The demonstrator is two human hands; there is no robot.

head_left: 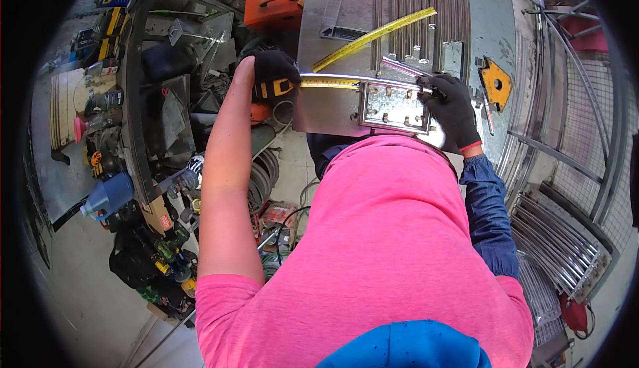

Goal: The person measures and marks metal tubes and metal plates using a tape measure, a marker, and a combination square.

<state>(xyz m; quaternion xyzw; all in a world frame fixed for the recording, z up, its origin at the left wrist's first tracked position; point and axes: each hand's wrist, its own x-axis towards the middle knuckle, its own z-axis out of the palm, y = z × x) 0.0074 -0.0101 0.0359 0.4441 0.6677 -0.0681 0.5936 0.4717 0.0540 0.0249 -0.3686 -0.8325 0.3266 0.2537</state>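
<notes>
My left hand [274,69], in a black glove, is closed around a yellow and black tape measure [276,88] beyond the table's left edge. Its yellow blade [329,83] runs out to the right, reaching the top left corner of a small rectangular metal frame [394,128]. Inside that frame show several short pegs or tabs over a shiny sheet. At the frame's top right corner, my right hand [452,108], also gloved in black, has its fingers curled on the rim. A thin shiny metal strip [401,67] slants toward those fingertips.
On the metal table [326,111] lie a yellow folding rule [374,37], several metal tubes [456,8] and an orange magnetic square [495,84]. An orange case [274,9] stands beyond its left edge. Cluttered shelving [136,95] fills the left; metal racks [559,241] stand at right.
</notes>
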